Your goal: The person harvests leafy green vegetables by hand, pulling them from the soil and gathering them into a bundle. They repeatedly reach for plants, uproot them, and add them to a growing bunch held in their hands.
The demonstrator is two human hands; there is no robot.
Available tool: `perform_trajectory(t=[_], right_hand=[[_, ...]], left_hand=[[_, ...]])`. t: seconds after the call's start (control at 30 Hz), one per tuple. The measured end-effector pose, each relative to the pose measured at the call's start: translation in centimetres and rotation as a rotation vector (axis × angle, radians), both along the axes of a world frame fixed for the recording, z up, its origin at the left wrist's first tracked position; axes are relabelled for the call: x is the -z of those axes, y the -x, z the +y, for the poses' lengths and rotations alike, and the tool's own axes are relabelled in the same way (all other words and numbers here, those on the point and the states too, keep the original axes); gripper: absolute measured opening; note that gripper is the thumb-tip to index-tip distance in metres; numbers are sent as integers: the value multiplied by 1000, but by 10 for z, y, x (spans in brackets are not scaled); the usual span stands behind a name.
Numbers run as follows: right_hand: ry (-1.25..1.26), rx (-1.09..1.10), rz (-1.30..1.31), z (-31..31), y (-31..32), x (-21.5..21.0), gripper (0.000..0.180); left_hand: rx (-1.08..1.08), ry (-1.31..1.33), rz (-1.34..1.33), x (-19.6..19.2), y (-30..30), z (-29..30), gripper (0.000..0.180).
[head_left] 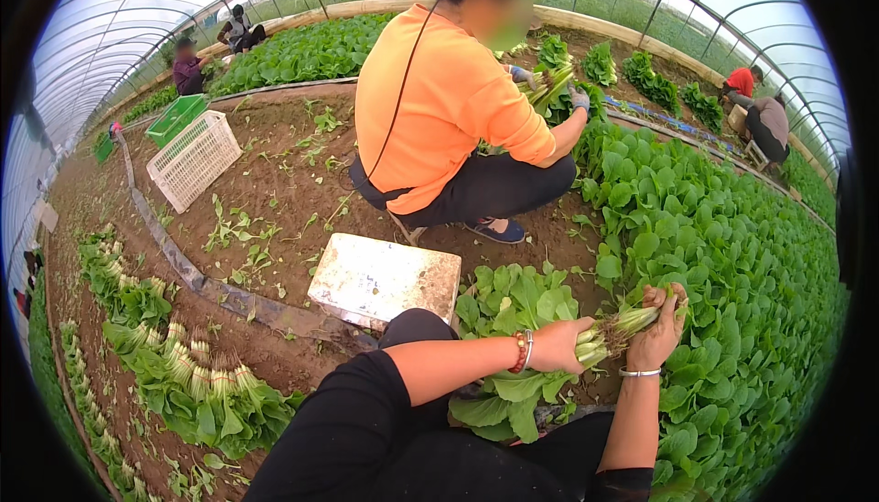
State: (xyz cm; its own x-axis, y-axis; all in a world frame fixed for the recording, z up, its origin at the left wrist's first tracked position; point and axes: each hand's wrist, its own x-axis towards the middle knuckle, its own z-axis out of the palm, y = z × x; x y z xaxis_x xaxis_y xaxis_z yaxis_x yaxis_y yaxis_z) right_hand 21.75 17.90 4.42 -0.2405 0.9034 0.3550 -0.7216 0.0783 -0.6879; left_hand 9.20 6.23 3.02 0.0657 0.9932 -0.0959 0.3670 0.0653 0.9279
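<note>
My left hand [557, 346], with a beaded bracelet and a silver bangle at the wrist, is wrapped round the pale stems of a bunch of leafy greens [517, 397]. The leaves hang below and to the left of that wrist. Close on its right, my right hand [656, 335] has its fingers curled round more greens [632, 321], their pale stems pointing toward the left hand. Thin brown roots show between the two hands. More cut greens [517, 296] lie on the soil just beyond my left forearm.
Growing greens [723, 255] fill the right side. A person in an orange top [439, 108] squats ahead, handling greens. A white foam box [385, 278] stands before my knees. Tied bunches [206, 378] lie at left near a flat hose [183, 264]. A white crate [194, 161] and green crate [176, 120] stand farther back.
</note>
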Motion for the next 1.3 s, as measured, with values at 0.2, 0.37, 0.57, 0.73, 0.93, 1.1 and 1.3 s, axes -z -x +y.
perform_trajectory(t=[0.2,0.37,0.57,0.73,0.93,1.1,1.3], right_hand=[[-23,-42,65,16,-13,-8,13],[81,18,-77,48,-28,-3,26],[-476,-641,-1429,55,-7,51,59],[-123,-816,-496,26,4,8,72],[-141,-761,-262,-10,16,-15,46],[-183,-128,-298,15,1,-16,22],[-837,315,-1004,-24,17,-23,42]], left_hand=[[-2,18,120,14,0,-5,78],[107,42,69,15,7,-20,78],[209,-53,-301,0,24,-25,60],[178,25,-686,-21,28,-26,51],[117,24,-699,-16,25,-22,51],[-190,-144,-708,-21,31,-17,50],[-377,-371,-532,-10,29,-3,42]])
